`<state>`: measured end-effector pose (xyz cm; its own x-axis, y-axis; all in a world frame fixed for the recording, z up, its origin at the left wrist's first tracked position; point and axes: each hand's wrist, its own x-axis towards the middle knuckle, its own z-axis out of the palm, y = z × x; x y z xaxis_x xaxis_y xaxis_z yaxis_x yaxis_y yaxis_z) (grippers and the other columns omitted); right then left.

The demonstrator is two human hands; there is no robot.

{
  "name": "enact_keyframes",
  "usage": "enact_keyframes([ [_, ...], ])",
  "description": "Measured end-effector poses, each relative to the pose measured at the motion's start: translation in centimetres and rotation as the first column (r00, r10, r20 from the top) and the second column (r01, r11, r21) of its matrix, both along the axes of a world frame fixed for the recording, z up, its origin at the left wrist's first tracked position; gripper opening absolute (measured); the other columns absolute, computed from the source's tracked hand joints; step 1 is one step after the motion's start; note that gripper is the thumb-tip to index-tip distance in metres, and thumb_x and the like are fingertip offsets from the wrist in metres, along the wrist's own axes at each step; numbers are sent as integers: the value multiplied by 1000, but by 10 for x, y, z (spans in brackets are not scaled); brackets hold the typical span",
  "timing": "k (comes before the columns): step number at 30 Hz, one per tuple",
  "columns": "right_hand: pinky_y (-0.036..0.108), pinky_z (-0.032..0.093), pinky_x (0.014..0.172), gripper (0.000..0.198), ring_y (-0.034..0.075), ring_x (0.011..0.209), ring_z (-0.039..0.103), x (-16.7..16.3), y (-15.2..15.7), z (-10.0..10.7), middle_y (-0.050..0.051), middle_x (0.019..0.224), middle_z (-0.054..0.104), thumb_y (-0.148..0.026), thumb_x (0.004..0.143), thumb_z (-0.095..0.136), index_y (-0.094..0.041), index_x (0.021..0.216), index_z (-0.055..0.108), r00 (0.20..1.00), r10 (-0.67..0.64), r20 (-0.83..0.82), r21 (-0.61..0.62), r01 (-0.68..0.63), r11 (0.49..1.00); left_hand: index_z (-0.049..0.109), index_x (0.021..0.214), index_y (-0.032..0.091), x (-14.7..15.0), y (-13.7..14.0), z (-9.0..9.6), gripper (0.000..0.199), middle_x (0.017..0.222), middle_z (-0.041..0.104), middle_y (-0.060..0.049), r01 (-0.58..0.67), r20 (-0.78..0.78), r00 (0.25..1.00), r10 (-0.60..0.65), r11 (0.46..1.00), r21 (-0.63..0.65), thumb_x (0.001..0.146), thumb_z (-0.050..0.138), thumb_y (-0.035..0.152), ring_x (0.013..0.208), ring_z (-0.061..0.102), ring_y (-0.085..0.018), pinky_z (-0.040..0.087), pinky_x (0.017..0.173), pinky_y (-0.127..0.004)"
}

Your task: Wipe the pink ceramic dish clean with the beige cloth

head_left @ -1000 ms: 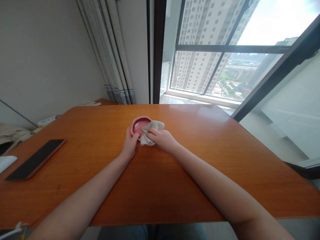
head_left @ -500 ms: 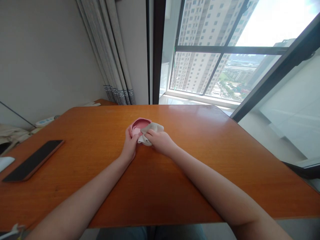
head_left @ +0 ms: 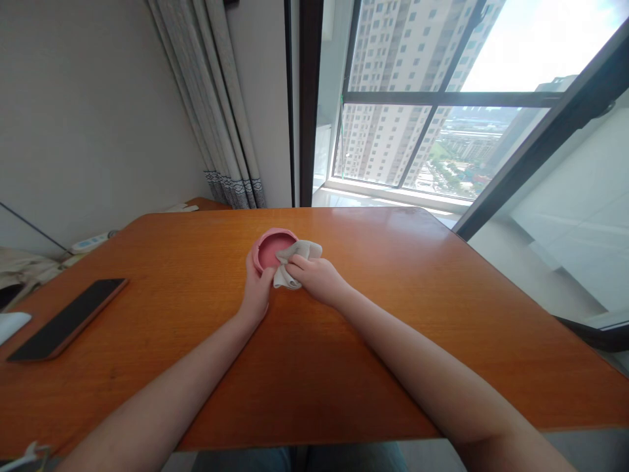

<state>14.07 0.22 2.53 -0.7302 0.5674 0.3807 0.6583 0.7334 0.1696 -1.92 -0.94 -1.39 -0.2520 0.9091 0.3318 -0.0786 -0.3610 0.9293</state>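
Over at the wooden table, I can see the person's left hand gripping the near-left rim of a pink bowl, which sits toward the far edge, its hollow showing. The right hand pinches a pale grey cloth against the bowl's right side. A flat black-topped slab lies well off to the left.

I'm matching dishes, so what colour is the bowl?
The bowl is pink, seen best in the head view.
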Motion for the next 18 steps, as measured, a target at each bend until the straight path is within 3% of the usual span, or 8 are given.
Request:
enact_keyframes([
  [3,26,30,57,26,10,72,52,13,9,3,7,106,57,-18,95,35,-19,106,58,999,39,17,-5,-39,999,38,133,26,-5,1,3,63,134,48,-8,34,-39,999,-36,998,-54,74,58,19,118,51,-24,48,95,-40],
  [6,26,29,55,26,10,70,52,18,11,0,7,104,57,-18,94,36,-20,105,60,1000,-2,26,-11,3,1000,36,134,25,-3,0,4,66,140,41,-8,24,-111,993,-27,999,-28,74,62,24,128,42,-25,40,104,-41],
  [9,27,25,51,28,11,66,52,7,3,-4,7,101,58,-20,94,34,-20,103,60,997,-71,24,-11,71,997,32,136,27,1,-1,1,68,146,34,-8,-3,-68,998,4,1000,19,76,63,30,132,37,-24,35,108,-40],
  [12,28,23,49,29,11,64,52,-6,-6,-5,6,101,59,-19,94,32,-19,104,59,995,-100,12,-22,100,995,31,136,26,0,0,-4,68,143,38,-8,-61,-49,997,64,996,60,76,62,26,131,39,-23,32,110,-39],
  [18,27,29,53,25,11,69,54,7,6,0,7,108,58,-18,94,36,-19,107,57,997,10,73,-27,-8,1000,38,132,24,-10,2,-4,62,138,42,-8,-95,-169,981,95,995,7,73,55,16,129,41,-23,30,111,-40],
])
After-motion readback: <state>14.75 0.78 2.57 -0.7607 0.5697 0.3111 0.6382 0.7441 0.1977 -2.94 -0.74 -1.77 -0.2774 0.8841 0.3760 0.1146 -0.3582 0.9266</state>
